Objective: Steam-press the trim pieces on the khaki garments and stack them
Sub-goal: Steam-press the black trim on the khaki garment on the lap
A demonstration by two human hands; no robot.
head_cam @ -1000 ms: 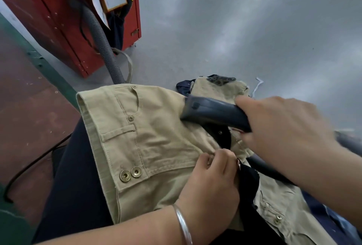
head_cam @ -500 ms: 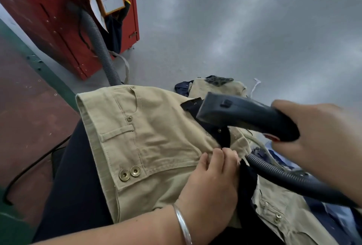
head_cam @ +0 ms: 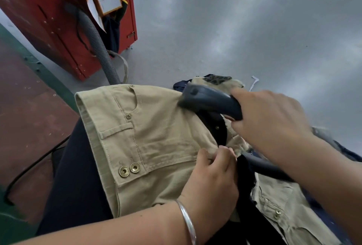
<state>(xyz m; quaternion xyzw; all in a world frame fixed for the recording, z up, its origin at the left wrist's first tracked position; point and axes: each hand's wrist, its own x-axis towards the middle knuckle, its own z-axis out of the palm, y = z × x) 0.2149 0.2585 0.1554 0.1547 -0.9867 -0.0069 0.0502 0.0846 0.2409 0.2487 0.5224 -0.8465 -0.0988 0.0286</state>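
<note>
A khaki garment with brass snaps and a pocket lies over a dark padded form in front of me. My left hand, a silver bangle on its wrist, pinches the garment's frayed edge beside a black trim piece. My right hand grips the handle of a dark steam nozzle, whose head sits on the cloth at the top of the trim. The nozzle's hose runs under my right forearm. More khaki garments lie at the lower right.
A red metal cabinet with a clipboard stands at the upper left, and a grey ribbed hose runs down from it. Grey floor spreads beyond. A black cable curls over the reddish floor at left. Another khaki and dark piece lies behind the nozzle.
My right hand has brought the steam nozzle down and leftward onto the cloth again after lifting it half a second ago. My left hand has kept its pinch on the garment edge.
</note>
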